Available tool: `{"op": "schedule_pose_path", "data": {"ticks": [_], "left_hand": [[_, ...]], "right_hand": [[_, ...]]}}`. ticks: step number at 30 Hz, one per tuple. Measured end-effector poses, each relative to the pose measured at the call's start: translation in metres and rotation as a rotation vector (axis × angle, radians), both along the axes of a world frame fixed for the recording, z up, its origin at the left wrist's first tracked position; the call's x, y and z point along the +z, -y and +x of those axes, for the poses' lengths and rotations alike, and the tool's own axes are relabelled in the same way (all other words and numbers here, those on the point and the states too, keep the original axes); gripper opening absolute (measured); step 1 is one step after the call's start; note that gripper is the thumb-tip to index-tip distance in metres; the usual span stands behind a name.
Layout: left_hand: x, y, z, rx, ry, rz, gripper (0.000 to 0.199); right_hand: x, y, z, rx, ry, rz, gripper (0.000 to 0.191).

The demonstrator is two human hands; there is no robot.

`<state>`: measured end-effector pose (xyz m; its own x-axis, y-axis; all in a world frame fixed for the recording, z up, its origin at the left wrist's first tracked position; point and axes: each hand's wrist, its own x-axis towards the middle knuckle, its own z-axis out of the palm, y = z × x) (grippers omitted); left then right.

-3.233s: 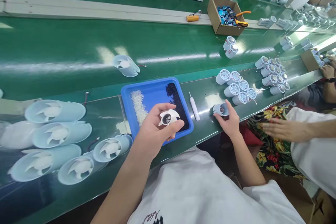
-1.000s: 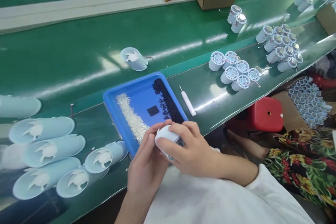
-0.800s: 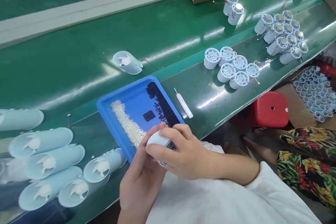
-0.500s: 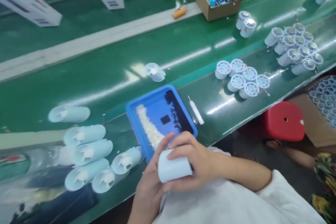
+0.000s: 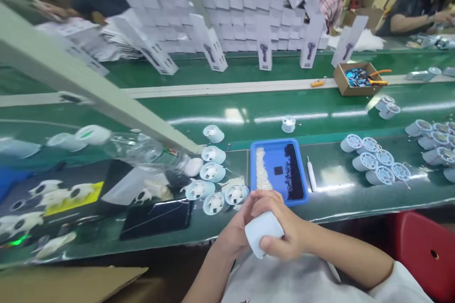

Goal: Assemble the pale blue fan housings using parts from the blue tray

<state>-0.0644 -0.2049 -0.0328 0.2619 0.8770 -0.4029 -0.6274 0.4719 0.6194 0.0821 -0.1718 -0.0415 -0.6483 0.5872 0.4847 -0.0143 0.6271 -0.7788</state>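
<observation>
A pale blue cylindrical housing [image 5: 261, 229] is held in front of my body, below the blue tray's near edge. My right hand [image 5: 289, 232] is closed around it, the thumb pressed on the near side and the fingers over the far side. My left hand [image 5: 234, 232] wraps the housing's left end, its fingertips partly hidden behind the housing and my right hand. Just beyond, the blue tray [image 5: 253, 170] carries small white pieces [image 5: 261, 168], small black pieces [image 5: 294, 170] and a dark square [image 5: 278, 170]. A white pen-like tool [image 5: 312, 175] lies right of it.
Several similar housings with white fan blades [image 5: 212, 170] stand left of the tray; more housings [image 5: 377, 158] stand right. A dark flat panel [image 5: 156, 220] and a slanted post [image 5: 106, 99] are at left. A cardboard box [image 5: 346, 80] sits farther back; co-workers are across the bench.
The view has swung up and left, bringing in the post and the far side. Both hands still hold the housing, now tilted differently, with my right thumb on its near side.
</observation>
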Motion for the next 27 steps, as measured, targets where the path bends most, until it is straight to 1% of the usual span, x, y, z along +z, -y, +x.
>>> {"op": "schedule_pose_path", "data": {"ticks": [2, 4, 5, 6, 8, 9, 10, 11, 12, 13, 14, 16, 17, 19, 21, 23, 25, 27], "left_hand": [[-0.005, 0.004, -0.007, 0.005, -0.041, 0.053, 0.066], [-0.009, 0.008, -0.011, 0.062, -0.031, 0.036, 0.069], [-0.008, 0.010, -0.012, 0.101, 0.000, 0.012, 0.067], [-0.006, 0.012, -0.013, 0.138, 0.047, -0.009, 0.064], [0.001, 0.017, -0.015, 0.219, 0.140, -0.027, 0.054], [0.006, 0.021, -0.018, 0.261, 0.163, -0.026, 0.050], [0.010, 0.024, -0.022, 0.303, 0.159, -0.023, 0.046], [0.014, 0.028, -0.027, 0.346, 0.130, -0.021, 0.042], [0.016, 0.033, -0.033, 0.394, 0.082, -0.022, 0.038], [0.017, 0.039, -0.040, 0.439, 0.033, -0.030, 0.034], [0.016, 0.045, -0.047, 0.484, -0.011, -0.047, 0.031], [0.011, 0.058, -0.058, 0.576, -0.071, -0.101, 0.028], [0.006, 0.065, -0.061, 0.625, -0.087, -0.134, 0.028], [-0.004, 0.076, -0.063, 0.724, -0.125, -0.184, 0.027], [-0.014, 0.081, -0.061, 0.825, -0.191, -0.191, 0.024], [-0.022, 0.080, -0.056, 0.907, -0.259, -0.185, 0.022], [-0.027, 0.075, -0.054, 0.954, -0.283, -0.202, 0.022], [-0.029, 0.070, -0.055, 0.960, -0.278, -0.233, 0.023]], "right_hand": [[0.003, 0.004, -0.004, -0.014, 0.017, -0.011, 0.047], [0.004, 0.002, -0.006, -0.030, 0.094, 0.043, 0.061], [0.005, -0.004, -0.005, -0.024, 0.147, 0.077, 0.067], [0.005, -0.014, -0.003, -0.020, 0.192, 0.108, 0.069], [0.007, -0.049, 0.001, -0.052, 0.259, 0.148, 0.065], [0.009, -0.073, 0.004, -0.176, 0.265, 0.149, 0.059], [0.012, -0.099, 0.006, -0.354, 0.331, 0.127, 0.053], [0.015, -0.126, 0.008, -0.567, 0.430, 0.103, 0.048], [0.018, -0.152, 0.010, -0.763, 0.566, 0.062, 0.048], [0.021, -0.176, 0.011, -0.900, 0.728, 0.008, 0.052], [0.023, -0.196, 0.011, -0.962, 0.886, -0.043, 0.056], [0.027, -0.225, 0.011, -0.957, 0.985, -0.072, 0.056], [0.028, -0.234, 0.011, -0.927, 1.020, -0.076, 0.052], [0.032, -0.243, 0.007, -0.867, 1.064, -0.062, 0.042], [0.035, -0.243, -0.005, -0.813, 1.083, -0.012, 0.039], [0.037, -0.236, -0.026, -0.722, 1.056, 0.076, 0.043], [0.036, -0.224, -0.057, -0.575, 1.011, 0.162, 0.046], [0.032, -0.213, -0.092, -0.427, 0.991, 0.207, 0.047]]}}
